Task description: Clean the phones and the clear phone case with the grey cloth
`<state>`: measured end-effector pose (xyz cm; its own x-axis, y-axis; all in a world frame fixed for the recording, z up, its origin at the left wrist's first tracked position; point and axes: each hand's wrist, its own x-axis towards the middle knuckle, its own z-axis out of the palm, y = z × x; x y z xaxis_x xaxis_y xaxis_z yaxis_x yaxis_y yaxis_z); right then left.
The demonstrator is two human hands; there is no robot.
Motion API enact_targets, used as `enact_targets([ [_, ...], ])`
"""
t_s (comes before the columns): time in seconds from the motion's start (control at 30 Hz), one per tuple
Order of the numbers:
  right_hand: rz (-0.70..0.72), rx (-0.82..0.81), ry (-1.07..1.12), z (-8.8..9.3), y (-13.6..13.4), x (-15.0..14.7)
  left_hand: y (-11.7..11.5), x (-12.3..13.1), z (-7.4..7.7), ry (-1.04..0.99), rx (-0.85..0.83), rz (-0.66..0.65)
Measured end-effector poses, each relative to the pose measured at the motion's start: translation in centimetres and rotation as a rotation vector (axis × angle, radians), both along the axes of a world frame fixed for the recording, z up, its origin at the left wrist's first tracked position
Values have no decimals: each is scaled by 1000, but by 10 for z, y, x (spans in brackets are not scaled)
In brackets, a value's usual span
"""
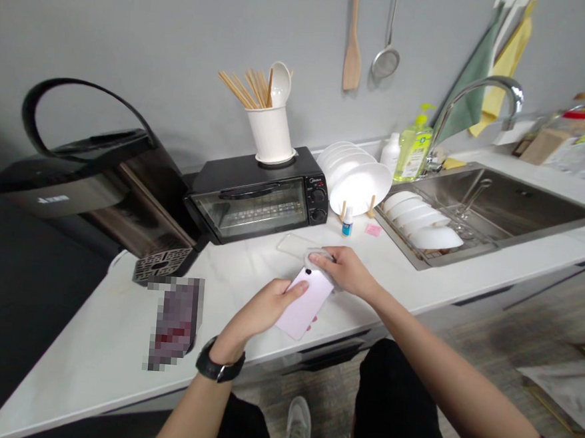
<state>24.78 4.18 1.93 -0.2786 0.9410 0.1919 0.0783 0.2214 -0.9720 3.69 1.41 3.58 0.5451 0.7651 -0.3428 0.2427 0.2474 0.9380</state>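
Observation:
A light pink phone [304, 308] is held over the counter's front edge by my left hand [271, 304], its thumb across the back and fingertips showing at the far side. My right hand [342, 268] is closed on a whitish cloth or wipe [319, 254] at the phone's upper end, beside the dark camera spot. Behind them a clear phone case [293, 244] lies flat on the counter. A small blue and white bottle [347, 223] stands farther back, with a pink packet [372, 230] to its right.
A black toaster oven [263, 207] carries a white utensil holder [271, 132]. To the left are a dark machine [139, 188] and a pixelated object [178, 321]. White plates [352, 180], a soap bottle [414, 147] and the sink [514, 201] with bowls are on the right.

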Motion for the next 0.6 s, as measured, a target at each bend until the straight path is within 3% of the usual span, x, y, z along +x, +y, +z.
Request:
enact_targets([
  [0.1, 68, -1, 93, -2, 0, -4, 1, -2, -1, 13, 34, 0],
  [0.23, -61, 39, -80, -5, 2, -3, 4, -5, 1, 95, 101, -67],
  [0.43, 281, -173, 229, -16, 7, 4, 11, -6, 2, 90, 63, -54],
  [0.53, 102, -179, 252, -23, 11, 4, 11, -4, 2, 68, 116, -44],
  [0.6, -88, -155, 356, -27, 8, 2, 13, -6, 2, -2, 156, 146],
])
